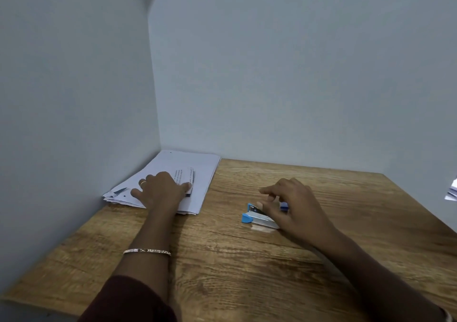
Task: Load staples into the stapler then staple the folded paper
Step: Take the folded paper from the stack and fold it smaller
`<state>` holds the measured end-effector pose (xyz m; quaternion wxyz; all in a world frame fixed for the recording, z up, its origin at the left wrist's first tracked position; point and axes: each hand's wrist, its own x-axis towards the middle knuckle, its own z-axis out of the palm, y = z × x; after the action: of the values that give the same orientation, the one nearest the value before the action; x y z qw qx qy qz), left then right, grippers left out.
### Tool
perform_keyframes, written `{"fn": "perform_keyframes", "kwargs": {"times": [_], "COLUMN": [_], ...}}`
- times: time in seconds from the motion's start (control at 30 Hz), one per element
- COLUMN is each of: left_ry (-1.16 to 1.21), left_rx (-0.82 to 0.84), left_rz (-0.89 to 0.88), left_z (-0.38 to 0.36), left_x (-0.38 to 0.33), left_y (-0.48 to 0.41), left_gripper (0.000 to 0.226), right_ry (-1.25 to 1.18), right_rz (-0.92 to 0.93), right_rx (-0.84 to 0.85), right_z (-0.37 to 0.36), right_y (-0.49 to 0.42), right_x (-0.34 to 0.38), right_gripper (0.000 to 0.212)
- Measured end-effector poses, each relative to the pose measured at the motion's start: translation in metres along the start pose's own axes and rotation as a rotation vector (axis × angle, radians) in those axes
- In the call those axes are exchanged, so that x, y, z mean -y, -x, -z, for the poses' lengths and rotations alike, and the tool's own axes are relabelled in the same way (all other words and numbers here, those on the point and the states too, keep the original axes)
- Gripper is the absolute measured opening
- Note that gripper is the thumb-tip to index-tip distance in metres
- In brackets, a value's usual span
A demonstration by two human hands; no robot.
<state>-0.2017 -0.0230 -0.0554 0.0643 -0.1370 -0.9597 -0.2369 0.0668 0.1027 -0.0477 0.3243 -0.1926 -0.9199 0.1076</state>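
Observation:
A small blue and silver stapler point(258, 216) lies on the wooden table point(222, 260), its blue nose pointing left. My right hand point(294, 205) rests over its rear half, fingers curled on the top; a small blue piece point(284, 206) shows under the fingers. A small folded paper point(185, 176) with printed text lies on a stack of white sheets point(197, 171) in the back left corner. My left hand point(160, 188) lies flat on the folded paper, thumb along its right edge.
Grey walls enclose the table at the left and back. More white paper point(452, 190) pokes in at the right edge. Bare wood stretches between the stack and the stapler and toward the near edge.

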Motion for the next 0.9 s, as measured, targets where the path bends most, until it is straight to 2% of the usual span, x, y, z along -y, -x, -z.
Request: {"fn": "perform_keyframes", "kwargs": {"times": [0.13, 0.33, 0.43, 0.53, 0.6, 0.67, 0.8, 0.83, 0.9], "left_ry": [0.129, 0.445, 0.590, 0.813, 0.926, 1.019, 1.190, 1.213, 1.198], "left_rx": [0.068, 0.057, -0.029, -0.006, 0.029, 0.105, 0.379, 0.445, 0.505], "left_rz": [0.073, 0.099, 0.025, -0.148, -0.244, -0.329, -0.449, -0.479, -0.550], "left_z": [0.003, 0.009, 0.012, 0.021, 0.029, 0.037, 0.047, 0.050, 0.052], "left_x": [0.002, 0.004, 0.002, 0.000, -0.002, -0.001, 0.012, 0.016, 0.024], "left_y": [0.000, 0.005, 0.016, 0.036, 0.059, 0.087, 0.141, 0.153, 0.170], "left_gripper": [0.065, 0.041, 0.028, 0.030, 0.027, 0.025, 0.016, 0.014, 0.017], "right_ry": [-0.023, -0.053, -0.095, -0.210, -0.280, -0.344, -0.704, -0.812, -0.897], "right_rz": [0.081, 0.144, 0.103, 0.037, -0.012, -0.105, -0.303, -0.309, -0.264], "right_rx": [-0.023, -0.083, -0.120, -0.224, -0.306, -0.345, -0.204, -0.179, -0.154], "right_z": [-0.005, -0.006, -0.005, -0.001, 0.000, 0.003, 0.013, 0.017, 0.025], "right_y": [0.000, 0.000, 0.004, 0.008, 0.011, 0.017, 0.033, 0.038, 0.051], "right_x": [0.011, 0.032, 0.044, 0.057, 0.064, 0.071, 0.083, 0.084, 0.085], "right_gripper": [0.030, 0.010, 0.007, 0.008, 0.012, 0.027, 0.071, 0.073, 0.057]}}
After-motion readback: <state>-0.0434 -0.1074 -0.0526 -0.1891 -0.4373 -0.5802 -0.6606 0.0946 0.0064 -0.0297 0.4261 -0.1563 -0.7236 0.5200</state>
